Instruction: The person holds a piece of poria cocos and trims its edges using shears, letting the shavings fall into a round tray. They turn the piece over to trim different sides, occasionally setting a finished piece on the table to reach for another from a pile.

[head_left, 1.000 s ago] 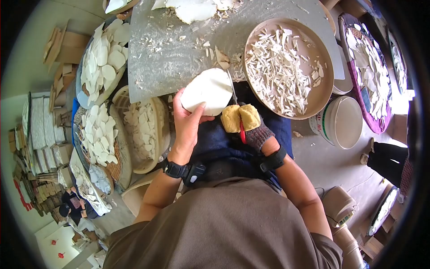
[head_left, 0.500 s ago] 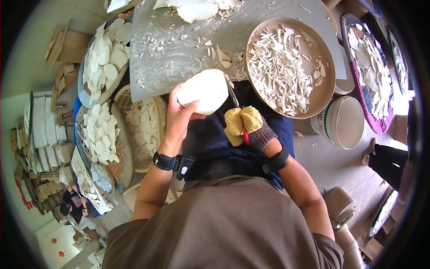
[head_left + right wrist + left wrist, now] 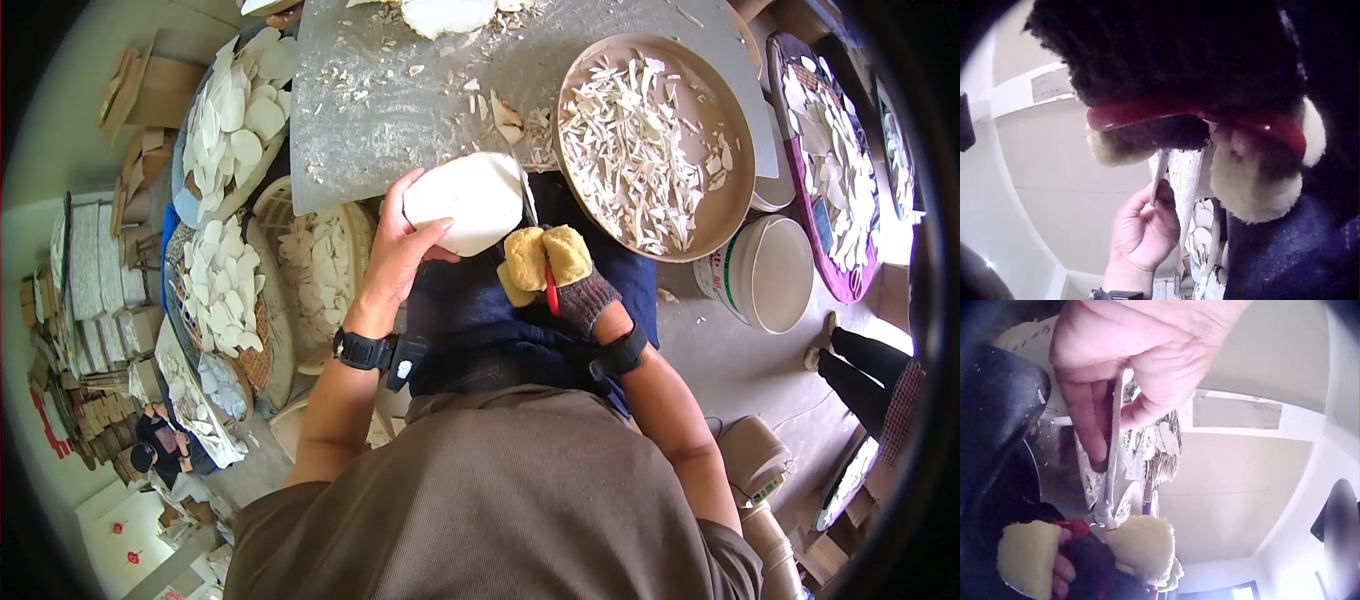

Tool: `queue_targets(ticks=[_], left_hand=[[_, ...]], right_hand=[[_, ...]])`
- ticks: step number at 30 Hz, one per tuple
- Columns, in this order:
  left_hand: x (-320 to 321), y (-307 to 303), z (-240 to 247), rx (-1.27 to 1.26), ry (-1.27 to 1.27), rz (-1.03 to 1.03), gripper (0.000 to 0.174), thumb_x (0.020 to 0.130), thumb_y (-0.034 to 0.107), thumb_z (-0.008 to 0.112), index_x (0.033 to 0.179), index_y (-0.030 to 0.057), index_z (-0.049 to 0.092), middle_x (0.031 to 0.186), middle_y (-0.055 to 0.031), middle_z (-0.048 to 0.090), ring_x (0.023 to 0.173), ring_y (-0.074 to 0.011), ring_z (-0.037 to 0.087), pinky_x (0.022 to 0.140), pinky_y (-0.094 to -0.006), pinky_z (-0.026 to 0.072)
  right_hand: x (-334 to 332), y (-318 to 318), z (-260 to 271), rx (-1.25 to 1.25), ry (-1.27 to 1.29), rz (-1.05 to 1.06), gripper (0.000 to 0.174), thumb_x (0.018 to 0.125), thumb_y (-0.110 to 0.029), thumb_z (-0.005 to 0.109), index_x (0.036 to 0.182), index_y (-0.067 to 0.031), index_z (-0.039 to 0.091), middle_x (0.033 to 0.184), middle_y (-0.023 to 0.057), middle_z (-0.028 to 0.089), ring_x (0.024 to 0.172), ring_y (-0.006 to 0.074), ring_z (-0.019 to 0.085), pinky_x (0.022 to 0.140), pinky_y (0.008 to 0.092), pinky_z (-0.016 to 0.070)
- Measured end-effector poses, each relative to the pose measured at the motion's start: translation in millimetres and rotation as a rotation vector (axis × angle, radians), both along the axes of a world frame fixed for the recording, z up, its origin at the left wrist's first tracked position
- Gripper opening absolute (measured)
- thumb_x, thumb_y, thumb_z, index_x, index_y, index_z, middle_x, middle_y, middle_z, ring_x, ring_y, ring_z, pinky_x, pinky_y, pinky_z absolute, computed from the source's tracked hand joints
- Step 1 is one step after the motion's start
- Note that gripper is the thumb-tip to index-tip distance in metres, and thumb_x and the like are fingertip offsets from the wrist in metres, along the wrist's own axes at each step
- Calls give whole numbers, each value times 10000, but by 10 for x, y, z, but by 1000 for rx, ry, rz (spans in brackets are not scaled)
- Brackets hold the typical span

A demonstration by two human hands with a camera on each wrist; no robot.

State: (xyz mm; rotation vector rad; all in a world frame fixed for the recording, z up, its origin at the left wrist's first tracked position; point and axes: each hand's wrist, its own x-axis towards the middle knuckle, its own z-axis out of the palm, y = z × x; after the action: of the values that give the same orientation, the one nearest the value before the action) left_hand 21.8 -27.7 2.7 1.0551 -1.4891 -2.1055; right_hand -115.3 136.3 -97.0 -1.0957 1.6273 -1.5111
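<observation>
My left hand (image 3: 392, 262) pinches a white, rounded flat slice (image 3: 468, 203) between thumb and fingers, near the table's front edge. In the left wrist view the slice (image 3: 1114, 434) appears edge-on. On my right hand (image 3: 585, 300) is a dark knitted glove with yellow spongy pads (image 3: 566, 256); it grips red-handled scissors (image 3: 552, 292), whose blades lie at the slice's right edge. The right wrist view has the red handles (image 3: 1141, 115) across the glove (image 3: 1172, 62), with the left hand (image 3: 1147, 234) beyond. How far apart the blades stand is unclear.
A round tray (image 3: 740, 180) of white slivers sits at the right of the scrap-strewn metal table (image 3: 350, 150). Baskets of white pieces (image 3: 222, 290) stand left, a white bucket (image 3: 777, 275) right. Another person's legs (image 3: 855, 375) show at far right.
The slice and left hand moved left, then came back slightly right. The right hand has shifted a little right, and the scissors' blades show at a changed angle against the slice's edge.
</observation>
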Motion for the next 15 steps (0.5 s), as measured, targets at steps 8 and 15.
queue_targets(ticks=[8,15], left_hand=[[-88,99,-333,-50,147,394,627,836,7,582,1354,79,236,1107,-137,586,936,-165,597,743,-293,534],[-133,90,-186,4,124,242,646,829,-17,586,1374,68,250,1057,-110,604,932,-143,596,751,-295,533]], right_hand=[[-52,69,422,-15,551,39,158,710,-137,610,834,-41,585,799,139,598,773,341,572,681,419,461],[-97,-65,81,9,89,76,141,781,-128,552,863,-20,593,827,137,617,794,294,595,696,375,482]])
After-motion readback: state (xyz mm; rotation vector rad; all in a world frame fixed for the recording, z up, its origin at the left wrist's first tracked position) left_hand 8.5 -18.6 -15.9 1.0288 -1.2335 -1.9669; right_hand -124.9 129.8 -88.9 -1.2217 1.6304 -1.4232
